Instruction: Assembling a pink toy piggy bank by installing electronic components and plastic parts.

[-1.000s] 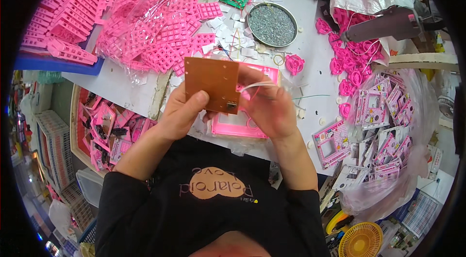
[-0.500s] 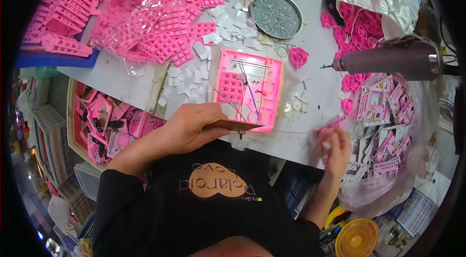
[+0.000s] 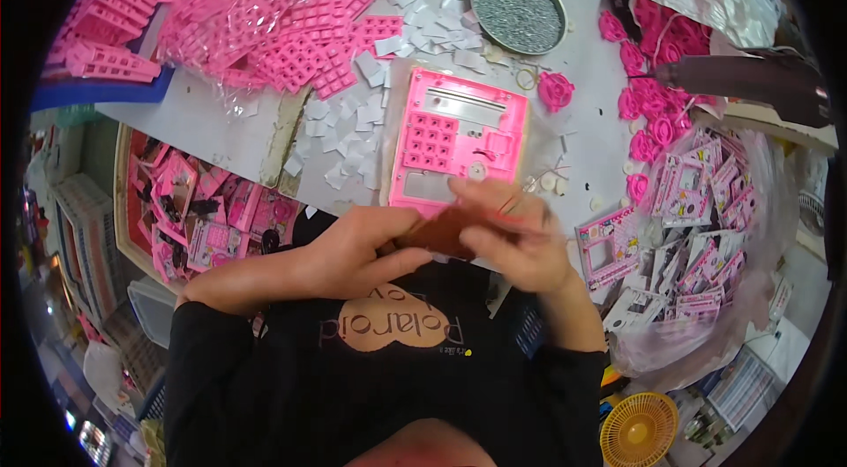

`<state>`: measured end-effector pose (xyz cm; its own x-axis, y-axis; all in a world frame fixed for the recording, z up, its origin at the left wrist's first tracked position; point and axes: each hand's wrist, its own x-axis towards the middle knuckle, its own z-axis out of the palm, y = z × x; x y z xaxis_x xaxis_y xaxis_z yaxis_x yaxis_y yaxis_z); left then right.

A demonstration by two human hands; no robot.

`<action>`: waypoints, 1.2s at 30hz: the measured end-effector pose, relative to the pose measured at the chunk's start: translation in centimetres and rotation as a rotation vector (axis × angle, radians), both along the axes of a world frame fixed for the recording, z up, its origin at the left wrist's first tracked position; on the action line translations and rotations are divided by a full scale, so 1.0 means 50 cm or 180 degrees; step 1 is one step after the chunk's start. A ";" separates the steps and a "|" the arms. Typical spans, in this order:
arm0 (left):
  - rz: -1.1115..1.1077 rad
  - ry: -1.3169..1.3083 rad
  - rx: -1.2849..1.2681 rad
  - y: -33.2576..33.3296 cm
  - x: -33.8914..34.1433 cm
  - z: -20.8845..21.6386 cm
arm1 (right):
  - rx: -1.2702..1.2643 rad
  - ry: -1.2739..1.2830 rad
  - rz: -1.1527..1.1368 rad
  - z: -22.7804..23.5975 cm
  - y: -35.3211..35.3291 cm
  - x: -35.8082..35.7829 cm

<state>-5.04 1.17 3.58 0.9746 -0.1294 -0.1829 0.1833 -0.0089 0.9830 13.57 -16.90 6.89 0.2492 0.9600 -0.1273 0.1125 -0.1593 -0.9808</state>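
My left hand (image 3: pixel 353 242) grips one side of a thin brown circuit board (image 3: pixel 447 234), tilted over the table's near edge. The fingers of my right hand (image 3: pixel 525 246) are closed at the board's other side, somewhat blurred, with a few thin reddish wires beside them. Just beyond the board lies an open pink plastic casing (image 3: pixel 430 189), with a keypad block of square holes (image 3: pixel 430 142) and a silvery strip (image 3: pixel 465 105) inside. Part of the casing's near edge is hidden behind my hands and the board.
White paper squares (image 3: pixel 353 119) lie left of the casing, by bagged pink keypads (image 3: pixel 291 17). Beyond stands a round tin of small metal parts (image 3: pixel 518 13). An electric screwdriver (image 3: pixel 741 83) juts in from the right above pink parts. Printed panels (image 3: pixel 697 229) fill a bag there.
My right hand has come from the right side to the board. The board has tilted, and the wires that lay over the casing are off it. The whole view has shifted slightly.
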 end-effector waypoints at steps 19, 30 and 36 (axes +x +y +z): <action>0.0432 -0.0221 0.2352 0.067 -0.048 0.046 | -0.0716 -0.1799 0.0156 -0.059 0.167 0.074; -0.0245 -0.1369 0.3631 0.075 0.058 -0.007 | 0.0000 -0.3746 -0.0759 -0.045 0.147 0.029; -0.0469 -0.1418 0.3827 0.069 0.071 -0.003 | -0.0301 -0.3645 0.0295 -0.076 0.066 -0.045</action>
<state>-1.48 4.62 3.41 0.9720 -0.2221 0.0765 -0.2349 -0.9180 0.3195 11.31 -13.58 3.10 0.1941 0.9794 0.0557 0.9444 -0.1712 -0.2808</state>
